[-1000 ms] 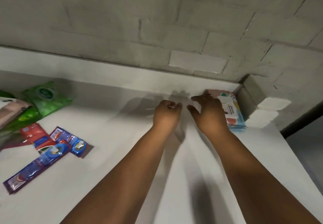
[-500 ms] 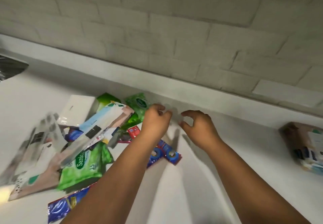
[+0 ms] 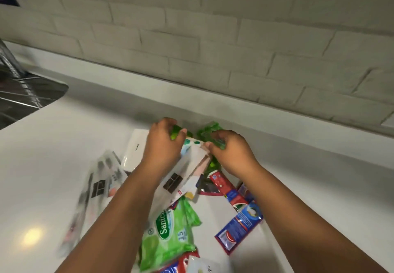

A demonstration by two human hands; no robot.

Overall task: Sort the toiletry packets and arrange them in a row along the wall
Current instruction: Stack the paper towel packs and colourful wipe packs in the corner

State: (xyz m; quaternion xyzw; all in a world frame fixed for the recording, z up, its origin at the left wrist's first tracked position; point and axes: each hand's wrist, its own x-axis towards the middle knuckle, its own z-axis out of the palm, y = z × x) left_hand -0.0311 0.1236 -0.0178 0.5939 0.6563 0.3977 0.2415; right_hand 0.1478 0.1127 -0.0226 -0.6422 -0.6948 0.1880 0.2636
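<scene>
Both hands, left hand point(image 3: 164, 142) and right hand point(image 3: 229, 151), are pinching green packs point(image 3: 207, 132) with curled fingers; lifting risks dragging the overlapping pile point(image 3: 170, 226) across the tabletop point(image 3: 64, 145).

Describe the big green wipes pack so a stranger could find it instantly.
Start at the white countertop below the brick wall, then find the heap of packets between the person's forearms. The green wipes pack lies at the heap's near end, flat; it alone has white lettering and a "15".
</scene>
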